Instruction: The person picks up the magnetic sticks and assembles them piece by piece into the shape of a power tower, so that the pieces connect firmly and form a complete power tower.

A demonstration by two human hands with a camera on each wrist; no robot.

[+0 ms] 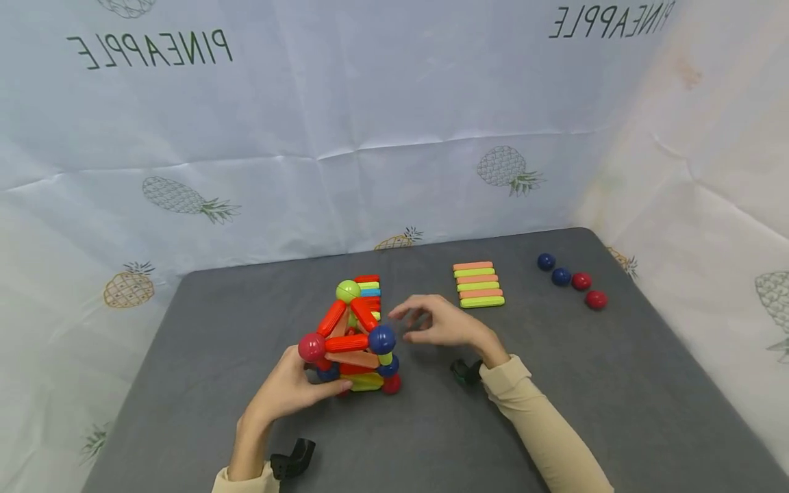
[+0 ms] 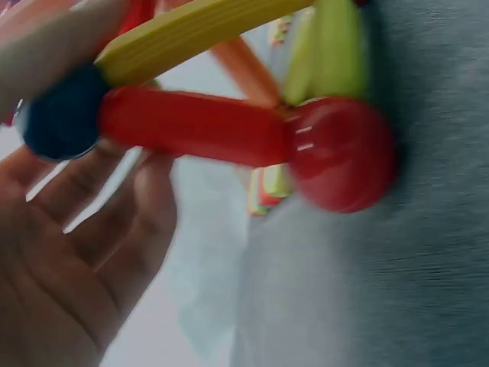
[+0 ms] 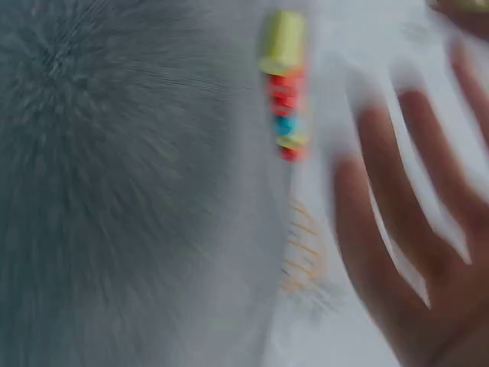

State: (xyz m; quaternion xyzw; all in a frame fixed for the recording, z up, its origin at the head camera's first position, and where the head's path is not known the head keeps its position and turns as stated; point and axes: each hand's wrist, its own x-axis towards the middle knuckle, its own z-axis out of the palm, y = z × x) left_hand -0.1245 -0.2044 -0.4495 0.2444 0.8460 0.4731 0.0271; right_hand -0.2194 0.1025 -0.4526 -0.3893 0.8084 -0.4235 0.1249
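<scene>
A toy structure (image 1: 347,344) of coloured rods and balls stands on the grey table, with a lime ball (image 1: 348,291) at its top. My left hand (image 1: 290,390) grips its left side, the thumb across the front by a yellow rod. In the left wrist view, a red rod (image 2: 195,126) joins a blue ball (image 2: 65,115) and a red ball (image 2: 340,153), with the fingers behind. To the right of the structure, my right hand (image 1: 440,322) is held apart from it, fingers loosely bent. The right wrist view shows these fingers (image 3: 397,160) spread and holding nothing.
Behind the structure lies a row of red, blue and lime rods (image 1: 368,281), partly hidden. Orange and lime rods (image 1: 479,284) are lined up farther right. Two blue balls (image 1: 561,276) and two red balls (image 1: 596,300) sit near the back right. Pineapple-print cloth (image 1: 345,192) hangs behind the table.
</scene>
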